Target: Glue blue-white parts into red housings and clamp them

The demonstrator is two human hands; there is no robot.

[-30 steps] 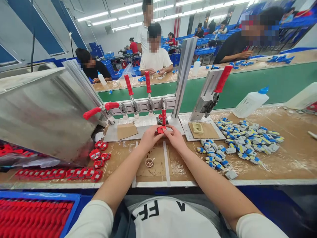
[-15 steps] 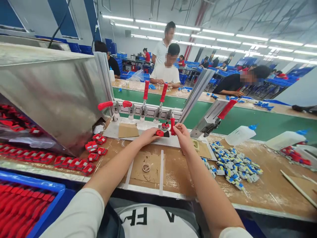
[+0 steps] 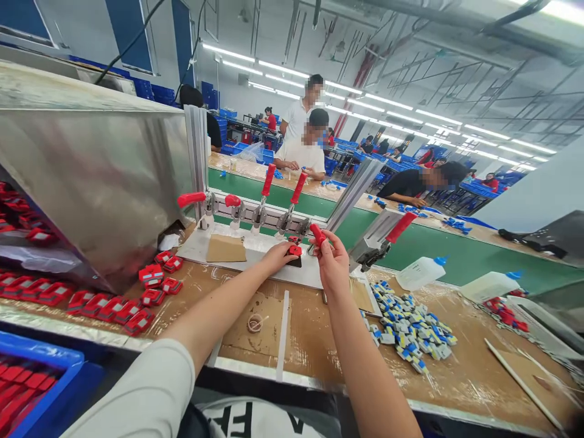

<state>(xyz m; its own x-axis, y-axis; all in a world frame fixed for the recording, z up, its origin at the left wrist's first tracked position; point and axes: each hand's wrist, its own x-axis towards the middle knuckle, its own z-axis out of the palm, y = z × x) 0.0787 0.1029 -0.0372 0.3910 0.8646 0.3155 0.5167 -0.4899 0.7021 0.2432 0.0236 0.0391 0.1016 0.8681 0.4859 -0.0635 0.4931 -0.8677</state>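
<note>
My right hand [image 3: 334, 263] is closed around the red handle [image 3: 318, 233] of a toggle clamp at the right end of a metal rail. That handle slants, its end sticking out above my thumb. Just left of it, my left hand [image 3: 276, 258] pinches a small red and black plastic part [image 3: 295, 250] low on the white fixture base, under the clamp. Fingers partly cover the part, so its exact seating cannot be seen. Other clamps stand along the rail: two red handles [image 3: 268, 180] point up, and two at the left, such as this handle [image 3: 191, 199], lie sideways.
Red parts [image 3: 132, 313] line the bench at left beside a metal box [image 3: 104, 182]. A blue crate [image 3: 59, 389] stands lower left. Blue and grey parts [image 3: 415, 322] are heaped at right, near bottles [image 3: 420, 274]. Cardboard [image 3: 227, 248] lies on the base. Co-workers sit opposite.
The clamp handle in my right hand has swung from hanging down to a raised slant, and the right hand moved with it. My left hand stays at the red and black part. The view has tilted.
</note>
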